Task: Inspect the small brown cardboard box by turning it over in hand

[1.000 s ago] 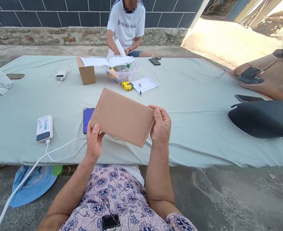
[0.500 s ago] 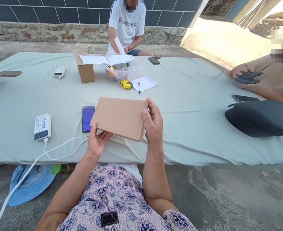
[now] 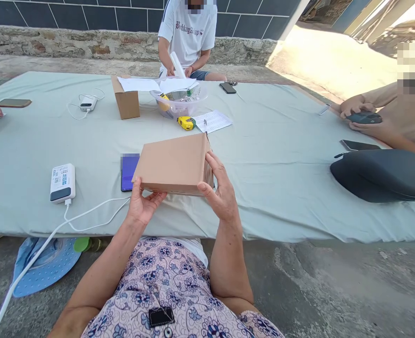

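Observation:
A plain brown cardboard box point(image 3: 172, 159) is held up over the near edge of the table, tilted, with its broad face upward. My left hand point(image 3: 144, 203) grips its near left corner, thumb at the edge and fingers underneath. At the right end, my right hand point(image 3: 223, 190) holds the box with thumb and fingers spread against the end. The inside of the box cannot be seen. Just behind its left side lies a phone point(image 3: 129, 173) with a blue screen, partly covered by the box.
A power bank point(image 3: 62, 183) with a white cable point(image 3: 83, 217) lies at left. Farther back stand an open carton point(image 3: 129, 105), a plastic basin point(image 3: 182, 109), a tape measure point(image 3: 186, 123) and a paper sheet point(image 3: 216, 121). A black case point(image 3: 383, 176) sits at right. Other people sit around the table.
The cardboard was nearly flat and has opened out into a box with depth. My right hand has shifted slightly down, its thumb and fingers farther apart; my left hand keeps its grip.

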`<state>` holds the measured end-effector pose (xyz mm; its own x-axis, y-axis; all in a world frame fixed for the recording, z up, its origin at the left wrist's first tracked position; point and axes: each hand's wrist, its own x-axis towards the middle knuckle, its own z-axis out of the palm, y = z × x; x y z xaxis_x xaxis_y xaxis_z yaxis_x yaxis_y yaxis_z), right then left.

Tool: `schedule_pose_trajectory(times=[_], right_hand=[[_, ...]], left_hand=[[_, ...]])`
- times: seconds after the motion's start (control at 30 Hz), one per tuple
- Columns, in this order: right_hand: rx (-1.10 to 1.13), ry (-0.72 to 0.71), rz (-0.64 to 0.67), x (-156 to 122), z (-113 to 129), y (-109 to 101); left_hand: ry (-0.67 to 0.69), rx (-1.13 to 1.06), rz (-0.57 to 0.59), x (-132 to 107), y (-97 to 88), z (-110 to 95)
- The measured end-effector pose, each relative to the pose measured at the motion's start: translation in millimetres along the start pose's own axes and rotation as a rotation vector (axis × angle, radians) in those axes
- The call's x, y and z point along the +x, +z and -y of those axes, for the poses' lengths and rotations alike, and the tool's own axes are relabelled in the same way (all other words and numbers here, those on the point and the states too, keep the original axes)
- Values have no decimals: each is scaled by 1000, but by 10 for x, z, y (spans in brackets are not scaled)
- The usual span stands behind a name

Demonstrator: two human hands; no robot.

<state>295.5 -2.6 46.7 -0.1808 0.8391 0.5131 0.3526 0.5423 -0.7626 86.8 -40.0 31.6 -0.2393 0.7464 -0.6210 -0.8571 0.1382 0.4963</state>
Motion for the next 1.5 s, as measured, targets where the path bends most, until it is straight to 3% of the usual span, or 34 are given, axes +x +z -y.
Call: schedule_pose_trajectory(times=[0.17,0.3,0.37,0.47,0.6,0.83,1.0,1.13,1.5], right_hand=[[16,13,-261,3,17,61],[0,33,-472,-9,54,91],[-22,39,-515,-21,70,99],[-48,46,-554,-41,75,132],[-39,66,-552,-54,55,225],[-74,183,-557,-43,-14,312],[-53,345,-461,-74,-31,416],[-37,391,-413,-89,12,510],[-9,397,-345,-124,69,566]], left_hand=[[-71,24,86,-93,-9,53],[-48,218,216,-105,-80,115],[11,384,229,-85,-120,140],[221,555,232,-49,-161,162],[524,633,199,-11,-192,155],[741,839,159,-54,-188,124],[799,827,34,-100,-117,125],[820,836,-54,-86,-102,115],[952,780,-82,-41,-145,72]])
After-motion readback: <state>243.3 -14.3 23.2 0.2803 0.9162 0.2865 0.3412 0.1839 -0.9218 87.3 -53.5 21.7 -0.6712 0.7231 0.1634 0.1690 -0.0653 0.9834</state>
